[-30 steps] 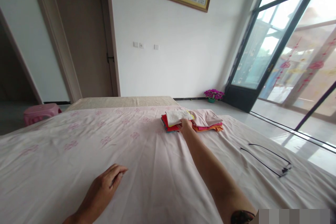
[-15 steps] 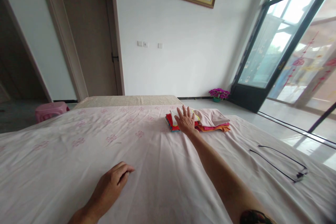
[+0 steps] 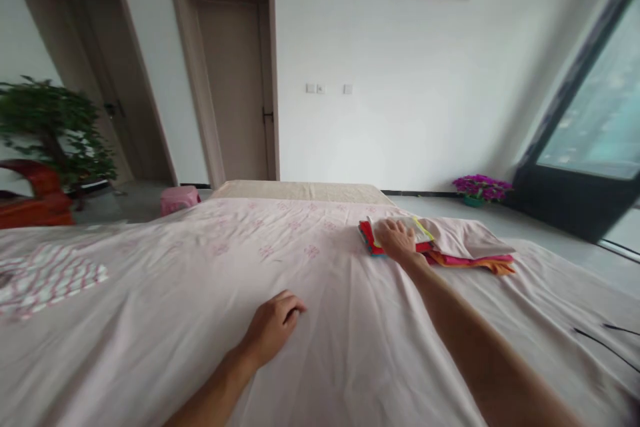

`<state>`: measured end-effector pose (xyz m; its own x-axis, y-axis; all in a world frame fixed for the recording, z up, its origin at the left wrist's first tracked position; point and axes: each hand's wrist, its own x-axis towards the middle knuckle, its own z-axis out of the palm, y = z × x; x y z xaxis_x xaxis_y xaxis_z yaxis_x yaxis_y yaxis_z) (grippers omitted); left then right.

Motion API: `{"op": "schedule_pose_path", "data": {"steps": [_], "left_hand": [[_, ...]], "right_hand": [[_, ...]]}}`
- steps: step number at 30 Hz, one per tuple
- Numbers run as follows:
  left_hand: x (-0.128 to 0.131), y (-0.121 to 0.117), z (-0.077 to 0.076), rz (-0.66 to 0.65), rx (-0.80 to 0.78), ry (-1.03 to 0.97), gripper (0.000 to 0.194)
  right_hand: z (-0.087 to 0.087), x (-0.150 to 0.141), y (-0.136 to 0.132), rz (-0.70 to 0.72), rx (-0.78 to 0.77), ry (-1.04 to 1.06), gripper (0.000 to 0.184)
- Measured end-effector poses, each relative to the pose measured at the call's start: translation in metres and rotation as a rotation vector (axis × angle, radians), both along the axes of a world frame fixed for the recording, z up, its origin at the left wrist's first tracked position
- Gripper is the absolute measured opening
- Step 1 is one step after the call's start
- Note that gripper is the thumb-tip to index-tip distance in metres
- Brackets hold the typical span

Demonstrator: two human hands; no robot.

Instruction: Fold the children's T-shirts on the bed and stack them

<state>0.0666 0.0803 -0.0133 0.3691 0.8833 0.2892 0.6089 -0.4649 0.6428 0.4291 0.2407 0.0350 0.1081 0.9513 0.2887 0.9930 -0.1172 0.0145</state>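
Observation:
My right hand [image 3: 399,236] lies flat, fingers apart, on a folded white cloth with a yellow edge [image 3: 423,229]. Under that cloth is a folded red cloth [image 3: 368,235], showing at its left side. Just to the right, a folded pale pink cloth [image 3: 463,237] rests on magenta and orange cloths [image 3: 493,263]. My left hand [image 3: 276,321] rests on the pale pink flowered sheet [image 3: 330,347], its fingers loosely curled in. Nothing shows between them.
A striped red-and-white cloth [image 3: 60,280] lies at the sheet's left. Eyeglass temples [image 3: 607,347] show at the right edge. Beyond the sheet stand a pink stool [image 3: 180,199], a potted purple flower plant [image 3: 481,188], a wooden door [image 3: 233,87] and a leafy plant [image 3: 50,127].
My right hand let go of the white cloth's edge, lifted with fingers spread, then came down flat on top of it. The view swung left, bringing in the striped cloth. My left hand stays curled.

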Motion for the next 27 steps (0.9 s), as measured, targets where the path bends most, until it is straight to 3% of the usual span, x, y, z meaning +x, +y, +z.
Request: {"op": "schedule_pose_path", "data": {"steps": [3, 6, 10, 13, 16, 22, 25, 27], "left_hand": [[-0.003, 0.004, -0.003, 0.014, 0.023, -0.022, 0.030], [-0.005, 0.005, -0.007, 0.019, 0.031, -0.039, 0.030], [-0.008, 0.004, -0.009, 0.084, 0.041, -0.083, 0.030], [-0.028, 0.010, -0.006, 0.284, 0.055, -0.045, 0.033], [-0.082, 0.023, 0.003, 0.494, 0.062, 0.027, 0.035], [-0.247, 0.029, 0.024, 0.991, 0.028, 0.185, 0.038], [-0.314, 0.018, 0.023, 1.135, -0.021, 0.251, 0.036], [-0.344, 0.013, 0.019, 1.168, -0.067, 0.281, 0.036]], "right_hand": [[-0.009, -0.030, -0.022, 0.180, 0.219, 0.045, 0.046], [-0.031, -0.072, -0.057, 0.462, 0.089, 0.128, 0.043], [-0.064, -0.123, -0.110, 0.568, -0.097, 0.177, 0.048], [-0.077, -0.141, -0.138, 0.620, -0.081, 0.158, 0.049], [-0.078, -0.146, -0.148, 0.639, -0.038, 0.143, 0.049], [-0.070, -0.149, -0.149, 0.618, 0.004, 0.146, 0.047], [-0.066, -0.153, -0.150, 0.614, 0.020, 0.163, 0.046], [-0.065, -0.154, -0.151, 0.614, 0.023, 0.171, 0.045]]}}
